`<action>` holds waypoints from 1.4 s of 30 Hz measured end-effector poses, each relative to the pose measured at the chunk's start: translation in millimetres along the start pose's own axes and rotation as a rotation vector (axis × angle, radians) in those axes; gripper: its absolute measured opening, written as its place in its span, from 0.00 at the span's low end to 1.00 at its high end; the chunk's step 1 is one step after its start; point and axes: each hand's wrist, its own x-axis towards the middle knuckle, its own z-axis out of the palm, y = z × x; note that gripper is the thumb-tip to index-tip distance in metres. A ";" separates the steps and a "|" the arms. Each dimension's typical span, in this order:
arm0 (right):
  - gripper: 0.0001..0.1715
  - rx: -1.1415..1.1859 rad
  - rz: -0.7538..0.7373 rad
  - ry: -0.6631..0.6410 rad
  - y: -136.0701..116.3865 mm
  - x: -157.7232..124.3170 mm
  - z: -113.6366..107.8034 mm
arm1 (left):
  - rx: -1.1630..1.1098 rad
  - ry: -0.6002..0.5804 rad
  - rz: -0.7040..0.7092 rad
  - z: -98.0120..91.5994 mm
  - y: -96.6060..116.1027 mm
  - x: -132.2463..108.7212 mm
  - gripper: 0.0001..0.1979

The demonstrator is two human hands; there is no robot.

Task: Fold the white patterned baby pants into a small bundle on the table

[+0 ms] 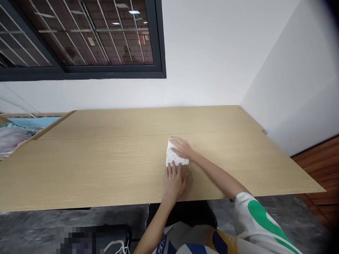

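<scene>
A small folded white cloth with faint specks [172,156] lies on the light wooden table [106,169], a little right of its middle. My right hand [182,148] lies flat on top of the cloth, fingers stretched out toward the left. My left hand [174,180] rests on the table just in front of the cloth, its fingertips spread and touching the cloth's near edge. Neither hand grips anything.
A second table section [148,121] joins behind, against a white wall under a dark-framed barred window [79,38]. Another white wall closes the right side. At the far left is a wooden-edged bin with fabric [16,135]. Grey floor lies below the front edge.
</scene>
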 end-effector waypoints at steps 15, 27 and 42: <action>0.30 0.055 -0.261 -0.306 12.2 -9.5 35.6 | 0.033 0.008 0.019 -8.7 -0.1 4.2 0.31; 0.34 -0.052 -0.173 -0.252 67.8 24.0 36.2 | 0.009 0.011 0.017 -9.9 -1.5 3.9 0.32; 0.23 -0.061 0.045 -0.098 30.8 -28.8 -1.9 | -0.247 -0.011 0.132 -13.4 -64.8 39.4 0.18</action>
